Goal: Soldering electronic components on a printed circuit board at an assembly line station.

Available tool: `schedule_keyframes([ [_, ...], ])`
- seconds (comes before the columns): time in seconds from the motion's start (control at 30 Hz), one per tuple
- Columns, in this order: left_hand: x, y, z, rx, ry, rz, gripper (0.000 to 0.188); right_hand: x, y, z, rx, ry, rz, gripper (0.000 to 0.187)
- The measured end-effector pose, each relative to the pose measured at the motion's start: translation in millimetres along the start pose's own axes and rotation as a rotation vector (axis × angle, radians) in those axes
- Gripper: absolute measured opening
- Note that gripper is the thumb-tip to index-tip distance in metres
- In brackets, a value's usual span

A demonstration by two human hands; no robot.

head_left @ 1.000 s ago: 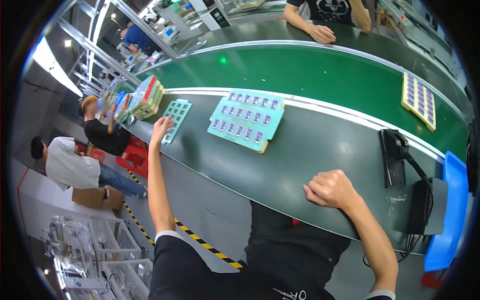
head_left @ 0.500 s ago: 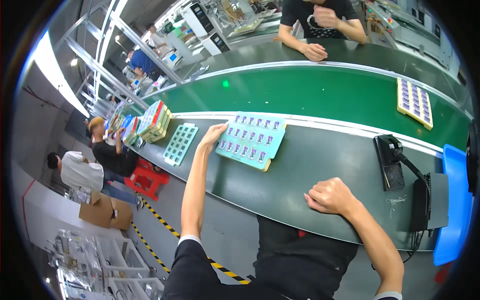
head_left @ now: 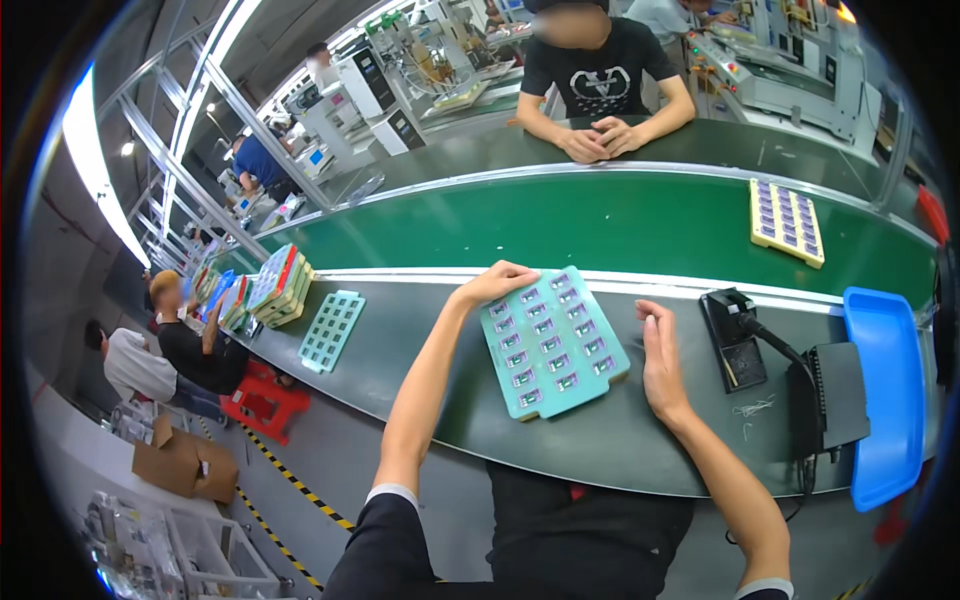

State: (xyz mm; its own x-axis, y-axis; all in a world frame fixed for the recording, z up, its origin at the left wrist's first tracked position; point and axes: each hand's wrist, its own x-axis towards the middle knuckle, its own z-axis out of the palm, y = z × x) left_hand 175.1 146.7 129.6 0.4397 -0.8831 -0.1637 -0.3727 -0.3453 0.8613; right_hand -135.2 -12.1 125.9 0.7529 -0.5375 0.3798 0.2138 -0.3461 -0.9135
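Observation:
A teal tray with rows of small purple-and-silver parts in its pockets lies turned at an angle on the dark bench in front of me. A pale yellow layer peeks out beneath its lower edge. My left hand grips the tray's far left corner, fingers bent over the edge. To the right of the tray my right hand is held up with fingers stretched out, holding nothing and a little apart from the tray's side. Further left on the bench lies a teal frame with open square pockets.
Stacked trays stand at the far left. A yellow tray of similar parts sits on the green conveyor belt. On my right are a black device, a grey box with cables and a blue bin. A co-worker sits opposite.
My left hand has brought the teal tray right and nearer, and the tray has turned. My right hand has risen toward it and its curled fingers have straightened. The co-worker's hands have come together.

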Motion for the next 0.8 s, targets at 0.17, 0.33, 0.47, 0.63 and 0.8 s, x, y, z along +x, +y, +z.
schedule_keyframes([
  [0.17,0.2,31.6,6.3,-0.103,0.041,-0.034,0.042,-5.1,-0.9,8.8,0.354,-0.037,0.249,0.060],
  [0.33,-40.5,-13.8,8.9,-0.594,0.315,-0.019,0.044,-15.2,1.2,18.5,0.406,-0.116,0.290,0.069],
  [0.47,-59.5,-1.4,45.7,-0.726,0.457,0.014,0.056,-26.7,-14.3,21.5,0.437,-0.095,0.336,0.066],
  [0.63,-33.5,14.9,47.5,-0.689,0.346,0.132,0.053,-52.7,-49.1,28.0,0.384,-0.015,0.392,0.068],
  [0.8,-6.6,31.8,74.3,-0.684,0.072,0.216,0.050,-121.6,-91.4,39.0,0.545,0.018,0.400,0.074],
])
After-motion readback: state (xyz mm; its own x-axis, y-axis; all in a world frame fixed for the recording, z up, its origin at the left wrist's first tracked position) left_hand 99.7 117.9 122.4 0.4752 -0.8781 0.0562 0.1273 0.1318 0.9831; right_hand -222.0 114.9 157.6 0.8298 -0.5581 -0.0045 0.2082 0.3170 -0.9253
